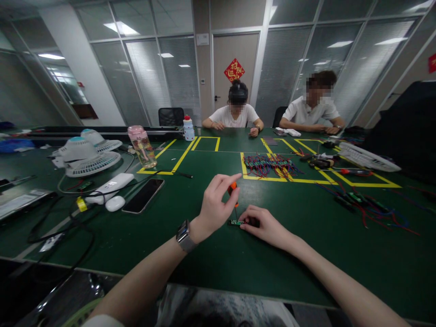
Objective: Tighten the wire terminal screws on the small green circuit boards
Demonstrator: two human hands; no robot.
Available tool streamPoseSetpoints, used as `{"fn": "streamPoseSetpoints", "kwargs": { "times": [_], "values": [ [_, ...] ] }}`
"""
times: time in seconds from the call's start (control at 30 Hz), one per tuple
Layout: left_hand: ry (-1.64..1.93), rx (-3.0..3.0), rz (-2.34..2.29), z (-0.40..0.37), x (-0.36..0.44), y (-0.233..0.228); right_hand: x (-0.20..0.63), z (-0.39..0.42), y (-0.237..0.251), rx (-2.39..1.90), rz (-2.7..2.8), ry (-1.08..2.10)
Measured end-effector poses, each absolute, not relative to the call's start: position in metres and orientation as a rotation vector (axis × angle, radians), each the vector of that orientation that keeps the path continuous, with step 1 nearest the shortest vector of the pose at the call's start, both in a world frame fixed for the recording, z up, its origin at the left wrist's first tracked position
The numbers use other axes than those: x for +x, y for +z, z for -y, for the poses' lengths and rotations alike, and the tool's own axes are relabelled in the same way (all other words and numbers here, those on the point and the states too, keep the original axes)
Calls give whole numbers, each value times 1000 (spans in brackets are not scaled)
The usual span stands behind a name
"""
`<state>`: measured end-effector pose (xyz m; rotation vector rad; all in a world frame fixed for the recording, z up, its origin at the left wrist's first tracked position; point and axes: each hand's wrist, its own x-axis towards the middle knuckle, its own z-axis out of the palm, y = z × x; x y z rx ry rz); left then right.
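Observation:
My left hand (pixel 215 202), with a watch on its wrist, is closed around the handle of an orange and black screwdriver (pixel 233 185). The screwdriver stands nearly upright, its thin shaft pointing down to a small green circuit board (pixel 234 222) on the table. Whether the tip touches the board is too small to tell. With thumb and fingers, my right hand (pixel 264 227) pinches the right end of this board and keeps it against the tabletop. Its fingers hide part of the board.
Beyond my hands, a pile of wired circuit boards (pixel 269 164) lies inside yellow tape. More wired boards (pixel 366 202) are at the right. A phone (pixel 143 196), white fans (pixel 90 156), a bottle (pixel 142 147) and cables stand left. Two people sit across the green table (pixel 190 254).

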<state>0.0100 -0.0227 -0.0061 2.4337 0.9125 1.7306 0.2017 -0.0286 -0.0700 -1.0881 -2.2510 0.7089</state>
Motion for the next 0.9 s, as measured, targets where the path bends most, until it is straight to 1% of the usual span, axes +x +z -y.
{"fn": "streamPoseSetpoints", "kwargs": {
  "times": [0.13,0.3,0.5,0.73,0.9],
  "values": [
    [1752,2458,-995,23,8,-7,202,29,-70,-1076,2249,702],
    [1674,2392,-902,25,8,-7,202,29,-71,-1083,2251,708],
    [1761,2399,-955,21,8,-7,202,29,-70,-1092,2253,707],
    [1624,2418,-930,22,8,-8,202,29,-70,-1082,2248,707],
    [1678,2412,-985,21,9,-7,202,29,-70,-1083,2255,703]
  ]
}}
